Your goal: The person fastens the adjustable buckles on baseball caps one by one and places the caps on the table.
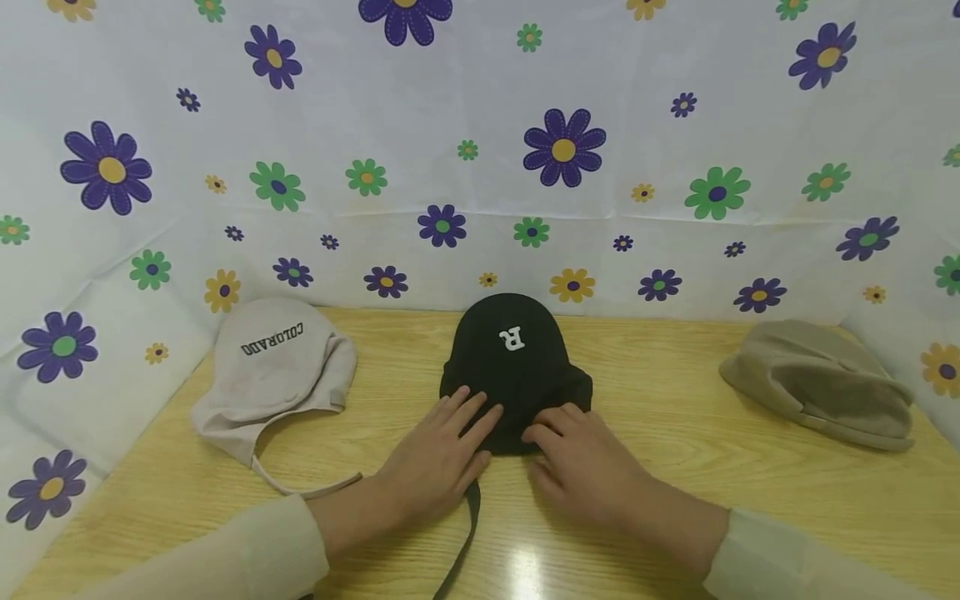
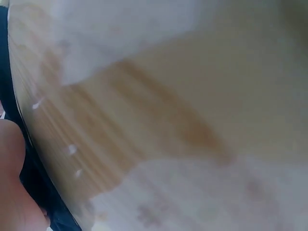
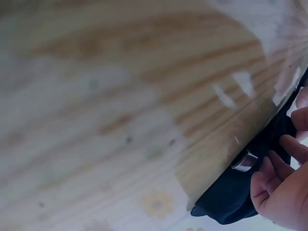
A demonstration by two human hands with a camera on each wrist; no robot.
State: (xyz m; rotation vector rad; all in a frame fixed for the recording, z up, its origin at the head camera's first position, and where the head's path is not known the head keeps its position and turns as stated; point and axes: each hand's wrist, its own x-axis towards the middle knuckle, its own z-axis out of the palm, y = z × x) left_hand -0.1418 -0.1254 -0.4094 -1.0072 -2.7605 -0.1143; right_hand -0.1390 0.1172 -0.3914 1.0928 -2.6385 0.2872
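A black cap with a white letter R lies on the table in the middle of the head view. On its near left part rests my left hand, its fingers spread and nearly straight. My right hand has curled fingers and pinches the cap's near right edge. In the right wrist view, a metal buckle shows on the dark cloth close to the right fingers. A dark strap runs from beneath the left hand towards me. The left wrist view shows only part of the left hand against the dark cloth.
A pale pinkish cap lettered COLORADO lies at the left, its strap reaching the left forearm. An olive-khaki cap lies at the right. The wood-grain table ends against a white cloth with printed flowers.
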